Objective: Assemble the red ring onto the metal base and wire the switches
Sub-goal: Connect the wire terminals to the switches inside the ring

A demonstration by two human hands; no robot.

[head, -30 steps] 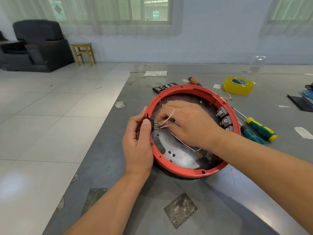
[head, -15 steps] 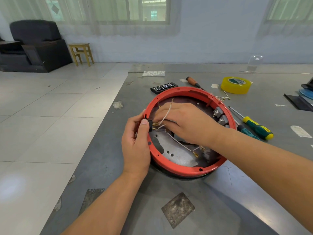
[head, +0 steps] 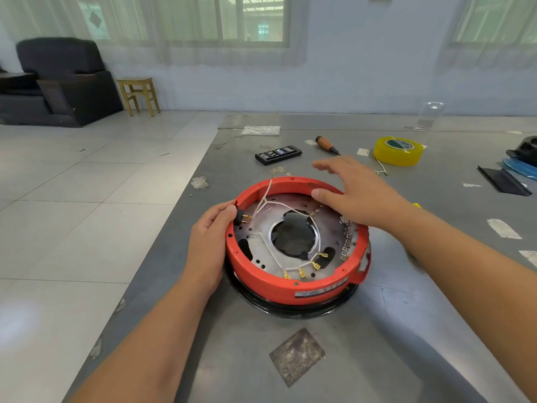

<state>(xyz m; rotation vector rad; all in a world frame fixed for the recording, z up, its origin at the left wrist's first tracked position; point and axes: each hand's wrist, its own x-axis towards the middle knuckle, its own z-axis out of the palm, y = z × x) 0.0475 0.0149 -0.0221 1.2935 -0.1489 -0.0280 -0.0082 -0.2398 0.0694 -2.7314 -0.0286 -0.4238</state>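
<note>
Head: right hand lifted off wires, now open w/ nothing held.

On grey table: yellow tape roll, orange-handled screwdriver, black bit case; beyond: wooden stool, dark armchair.

Left hand on red ring — right hand spread above.

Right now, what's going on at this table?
A person is wiring a round appliance part. The left hand grips the rim of the red ring by a small black switch. The right hand hovers open above the far rim. White wires with brass ends lie loose on the metal base.
</note>
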